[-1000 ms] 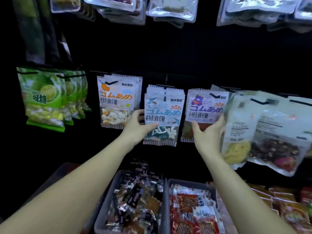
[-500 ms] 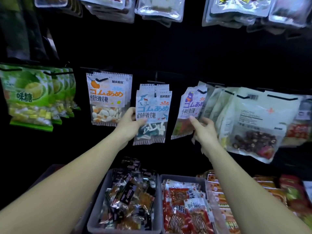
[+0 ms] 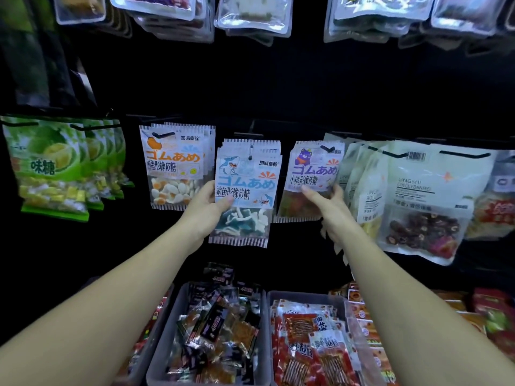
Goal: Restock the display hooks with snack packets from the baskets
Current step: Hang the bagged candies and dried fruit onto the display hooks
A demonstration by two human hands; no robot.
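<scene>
While the green candy packets (image 3: pixel 53 168) and the egg gummy packets (image 3: pixel 175 168) hang untouched off to the left, my left hand (image 3: pixel 206 210) pinches the shark gummy packet (image 3: pixel 245 190) at its left edge, thumb on the front and fingers behind. The packet hangs from its hook (image 3: pixel 250 154), at the front of a short stack. Just to the right, my right hand (image 3: pixel 331 207) holds the bear gummy packet (image 3: pixel 309 176) the same way by its right edge. Its top is at a hook tip, close against the pale pouches (image 3: pixel 418 196). I judge this the seating step, squaring both packets on their pegs. Next I should let go gently so neither slips off, then reach down to the grey basket (image 3: pixel 164 330) or the red-packet basket (image 3: pixel 306 295) below for more stock.
</scene>
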